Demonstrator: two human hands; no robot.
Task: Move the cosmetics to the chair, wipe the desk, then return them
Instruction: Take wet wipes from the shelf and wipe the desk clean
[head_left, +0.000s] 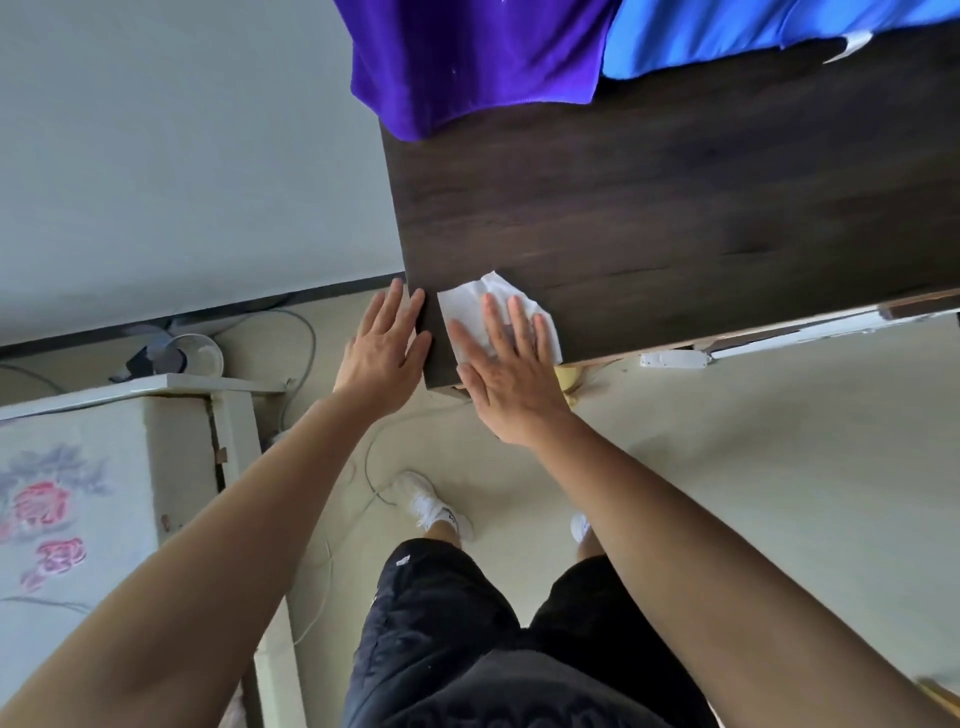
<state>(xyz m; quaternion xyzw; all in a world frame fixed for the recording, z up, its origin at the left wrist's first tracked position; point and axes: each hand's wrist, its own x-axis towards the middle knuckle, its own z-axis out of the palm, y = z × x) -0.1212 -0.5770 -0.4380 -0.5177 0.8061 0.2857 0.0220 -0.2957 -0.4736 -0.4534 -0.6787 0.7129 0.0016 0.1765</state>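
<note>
Right hand (511, 384) flat on tissue (467, 306) (fingers straight), left hand (382, 353) spread, perhaps touching desk (675, 208) edge

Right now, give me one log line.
step: wipe desk | right hand: flat on tissue | left hand: open, at desk edge

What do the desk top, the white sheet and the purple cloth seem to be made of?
The desk looks like dark brown wood or wood-look laminate, matte: grain streaks run along it. The white sheet under the right hand looks like thin paper tissue or a wet wipe: it is creased. The purple cloth looks like soft fabric: it drapes in folds with a sheen.
</note>
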